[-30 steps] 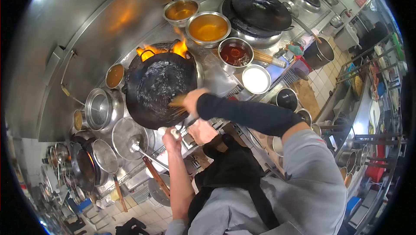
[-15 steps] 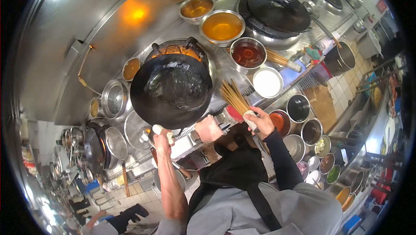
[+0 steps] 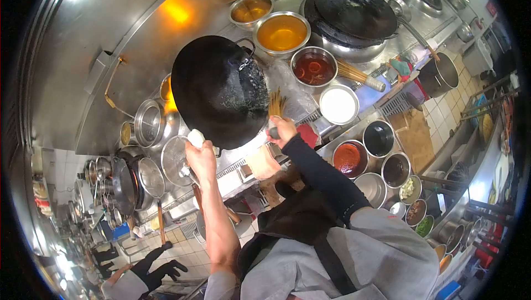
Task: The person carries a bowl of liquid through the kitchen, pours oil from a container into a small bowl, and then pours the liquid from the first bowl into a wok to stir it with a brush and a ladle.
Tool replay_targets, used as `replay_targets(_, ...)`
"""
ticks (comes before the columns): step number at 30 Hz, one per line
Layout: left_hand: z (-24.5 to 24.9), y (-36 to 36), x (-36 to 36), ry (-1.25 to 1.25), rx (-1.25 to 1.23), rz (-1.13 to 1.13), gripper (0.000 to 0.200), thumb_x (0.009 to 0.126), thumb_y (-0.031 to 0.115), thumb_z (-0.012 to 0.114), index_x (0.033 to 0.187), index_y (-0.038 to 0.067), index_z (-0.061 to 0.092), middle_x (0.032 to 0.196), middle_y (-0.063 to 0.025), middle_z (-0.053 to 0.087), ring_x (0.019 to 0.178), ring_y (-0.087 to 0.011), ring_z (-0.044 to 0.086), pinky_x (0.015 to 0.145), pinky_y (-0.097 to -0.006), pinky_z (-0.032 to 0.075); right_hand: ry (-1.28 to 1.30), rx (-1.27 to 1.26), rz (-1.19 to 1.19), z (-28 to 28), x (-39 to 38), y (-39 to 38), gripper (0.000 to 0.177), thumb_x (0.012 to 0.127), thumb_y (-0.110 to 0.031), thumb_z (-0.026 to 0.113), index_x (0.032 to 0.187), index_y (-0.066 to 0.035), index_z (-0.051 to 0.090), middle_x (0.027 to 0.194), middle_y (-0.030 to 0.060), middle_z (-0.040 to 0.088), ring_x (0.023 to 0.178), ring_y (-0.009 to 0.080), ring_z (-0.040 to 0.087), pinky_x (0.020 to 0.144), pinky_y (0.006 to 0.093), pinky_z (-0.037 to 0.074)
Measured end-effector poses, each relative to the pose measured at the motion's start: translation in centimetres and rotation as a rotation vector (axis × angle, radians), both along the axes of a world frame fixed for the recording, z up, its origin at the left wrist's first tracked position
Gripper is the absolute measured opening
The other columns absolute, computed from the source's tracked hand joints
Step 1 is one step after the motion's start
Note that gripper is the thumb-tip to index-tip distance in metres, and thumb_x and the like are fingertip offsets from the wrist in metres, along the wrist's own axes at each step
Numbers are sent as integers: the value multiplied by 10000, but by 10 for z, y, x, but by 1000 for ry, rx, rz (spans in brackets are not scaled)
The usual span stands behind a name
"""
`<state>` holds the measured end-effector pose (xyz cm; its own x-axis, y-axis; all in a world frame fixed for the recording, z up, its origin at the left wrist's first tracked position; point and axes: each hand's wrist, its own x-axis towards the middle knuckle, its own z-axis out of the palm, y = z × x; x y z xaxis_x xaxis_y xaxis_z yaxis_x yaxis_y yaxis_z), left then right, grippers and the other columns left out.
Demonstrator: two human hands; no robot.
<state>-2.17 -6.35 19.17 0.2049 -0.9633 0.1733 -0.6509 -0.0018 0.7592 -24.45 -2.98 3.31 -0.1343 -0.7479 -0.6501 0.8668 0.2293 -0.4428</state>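
Observation:
My left hand (image 3: 201,159) is closed on the near edge of a large black wok (image 3: 207,92), with a folded white cloth (image 3: 196,138) at its fingers. The wok is tilted over the stove, and flame shows past its left side. In my right hand (image 3: 284,130) is a bamboo wok brush (image 3: 276,103), gripped by its handle. Its bristles point away from me, right beside the wok's right rim. A pinkish cloth (image 3: 262,163) lies on the counter edge between my hands.
Bowls of amber liquid (image 3: 282,31), red liquid (image 3: 313,67) and white liquid (image 3: 339,104) line the counter. A second wok (image 3: 354,15) stands at the back right. Sauce and ingredient pots, including a red one (image 3: 348,159), stand to the right. Another person (image 3: 130,283) is at lower left.
My left hand has tipped the wok up, its far side swinging toward the back wall. My right hand has carried the brush left, to the wok's rim.

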Motion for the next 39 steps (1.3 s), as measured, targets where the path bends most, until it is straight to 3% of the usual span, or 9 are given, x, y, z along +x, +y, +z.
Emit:
replay_targets(5, -4, 32, -7, -36, -9, 58, 336, 806, 81, 642, 1089, -92, 586, 943, -243, 685, 870, -329, 682, 838, -416, 516, -6, 57, -62, 3, 34, -7, 204, 965, -202, 662, 1069, -88, 527, 818, 101, 583, 563, 237, 626, 449, 391, 533)
replay_targets(7, -17, 42, 4, -4, -62, 49, 330, 823, 83, 653, 1101, -79, 578, 926, -228, 683, 854, -323, 676, 831, -413, 516, 91, 135, 22, 9, 44, 0, 341, 982, -220, 659, 1217, -124, 431, 914, 121, 589, 651, 242, 631, 483, 405, 536)
replay_targets(12, -15, 69, 28, 90, -91, 45, 326, 856, 65, 647, 1138, -72, 558, 945, -152, 641, 847, -243, 617, 819, -377, 505, 118, 101, 119, 7, 56, 39, 340, 961, -203, 683, 1189, -72, 468, 927, 152, 615, 613, 241, 644, 442, 395, 517)
replay_targets(15, -4, 80, 36, 51, -95, 81, 316, 858, 49, 635, 1140, -65, 551, 954, -133, 624, 845, -214, 599, 799, -357, 499, 255, 24, 149, 5, 34, 66, 433, 910, -162, 729, 1222, 30, 498, 928, 166, 648, 550, 236, 635, 394, 388, 487)
replay_targets(21, -4, 92, 48, 68, -93, 94, 323, 856, 39, 628, 1150, -66, 546, 977, -134, 610, 841, -207, 591, 777, -349, 498, 752, 220, 99, 6, -23, 44, 475, 933, -131, 659, 1333, -45, 417, 896, 154, 626, 597, 219, 640, 410, 365, 551)
replay_targets(27, -4, 95, 40, 39, -167, 98, 342, 860, 48, 638, 1169, -66, 544, 990, -137, 609, 851, -208, 593, 784, -356, 502, -47, 137, 400, -22, 6, 44, 255, 974, -169, 616, 1182, -38, 545, 869, 153, 636, 679, 307, 658, 485, 479, 571)
replay_targets(32, -5, 91, 47, 45, -173, 89, 342, 859, 55, 651, 1162, -68, 547, 999, -146, 615, 873, -213, 600, 809, -358, 504, 1351, 272, 528, -18, -1, 44, 818, 857, -277, 699, 1530, -43, 299, 1073, 315, 617, 957, 490, 655, 898, 520, 528)
replay_targets(37, -20, 83, 68, -108, -161, 133, 358, 857, 50, 653, 1179, -70, 553, 1035, -169, 637, 899, -243, 622, 836, -382, 511, 1541, 332, 803, -34, -34, 49, 920, 862, -336, 713, 1587, -97, 199, 1295, 326, 469, 1028, 468, 644, 897, 513, 536)
replay_targets(39, -26, 76, 78, 120, -121, 73, 401, 851, 71, 670, 1214, -61, 560, 1066, -209, 649, 924, -284, 640, 874, -425, 509, 1540, 367, 801, -31, -44, 63, 928, 860, -345, 718, 1592, -110, 197, 1310, 326, 459, 1053, 462, 639, 910, 515, 533)
